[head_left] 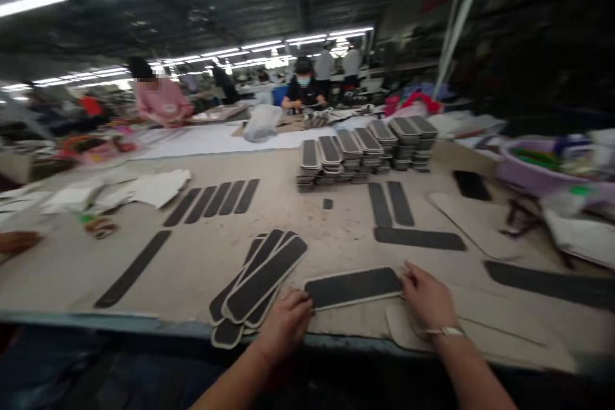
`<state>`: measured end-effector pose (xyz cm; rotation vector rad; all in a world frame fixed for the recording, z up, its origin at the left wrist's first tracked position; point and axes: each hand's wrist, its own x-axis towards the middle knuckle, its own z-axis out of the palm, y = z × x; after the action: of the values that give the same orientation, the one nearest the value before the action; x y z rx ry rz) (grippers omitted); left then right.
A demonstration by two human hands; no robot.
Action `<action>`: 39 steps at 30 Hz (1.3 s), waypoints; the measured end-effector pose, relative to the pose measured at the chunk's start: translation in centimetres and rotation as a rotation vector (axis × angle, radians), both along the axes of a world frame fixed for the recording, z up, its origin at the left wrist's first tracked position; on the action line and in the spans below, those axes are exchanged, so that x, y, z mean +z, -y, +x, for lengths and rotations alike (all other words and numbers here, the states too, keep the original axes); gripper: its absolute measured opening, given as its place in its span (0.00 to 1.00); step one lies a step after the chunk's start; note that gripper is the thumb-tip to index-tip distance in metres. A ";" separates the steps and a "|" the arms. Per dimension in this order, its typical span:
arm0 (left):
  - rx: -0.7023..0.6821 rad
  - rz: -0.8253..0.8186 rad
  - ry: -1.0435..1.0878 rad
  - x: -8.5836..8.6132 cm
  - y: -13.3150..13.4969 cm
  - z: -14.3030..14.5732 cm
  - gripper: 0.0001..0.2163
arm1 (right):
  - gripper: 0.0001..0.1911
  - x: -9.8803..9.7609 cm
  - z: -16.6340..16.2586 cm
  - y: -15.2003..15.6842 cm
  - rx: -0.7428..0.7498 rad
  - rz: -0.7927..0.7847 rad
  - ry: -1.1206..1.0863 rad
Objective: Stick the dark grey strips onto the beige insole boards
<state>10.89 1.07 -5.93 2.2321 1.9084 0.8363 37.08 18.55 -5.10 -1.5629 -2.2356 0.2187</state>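
A dark rectangular panel with a pale border and rounded corners [355,288] lies between my two hands at the table's front edge. My left hand [288,317] is closed on its left end. At its right end, my right hand [426,295] pinches the corner between thumb and fingers. Just left of my left hand, a loose fan of similar bordered panels [266,278] overlaps on the table. Pale card-like sheets [408,327] lie beneath and beside my right wrist.
Several stacks of bordered panels [330,150] stand at the table's back. Dark strips [223,198] lie in a row at left. A purple basin [523,170] sits at right. A co-worker's hand [19,241] shows at the left edge; people work beyond the table [269,237].
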 end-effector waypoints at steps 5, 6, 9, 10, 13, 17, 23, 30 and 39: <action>-0.046 0.020 -0.064 -0.2 -0.1 -0.9 0.11 | 0.20 1.7 -0.8 3.8 0.155 0.051 -0.076; -0.047 0.020 -0.078 -0.1 0.0 -0.8 0.11 | 0.22 1.8 -2.1 4.8 0.269 0.027 -0.076; -0.049 0.029 -0.103 0.3 -0.1 -0.4 0.10 | 0.31 1.5 -5.6 7.7 0.617 -0.076 -0.047; -0.050 0.033 -0.106 0.3 -0.1 -0.4 0.10 | 0.34 1.2 -6.3 8.5 0.696 -0.109 -0.037; -0.054 0.038 -0.105 0.3 -0.3 -0.4 0.10 | 0.37 0.1 -6.9 9.5 0.784 -0.174 -0.008; -0.065 0.059 -0.097 0.1 -0.2 -0.5 0.09 | 0.36 -0.6 -5.3 7.7 0.693 -0.190 0.057; -0.047 0.055 -0.105 -0.1 -0.1 -0.6 0.09 | 0.26 -0.2 -0.7 2.4 0.370 -0.139 0.050; -0.026 0.046 -0.114 -0.2 -0.1 -0.5 0.10 | 0.13 -0.3 1.4 -1.2 0.316 0.061 0.030; -0.046 0.018 -0.078 -0.4 -0.9 0.1 0.10 | 0.10 -0.8 1.9 -1.3 0.295 0.050 0.101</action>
<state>11.04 1.94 -6.34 2.3428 1.8819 0.7742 38.94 19.88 -5.87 -1.2392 -2.5263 0.1683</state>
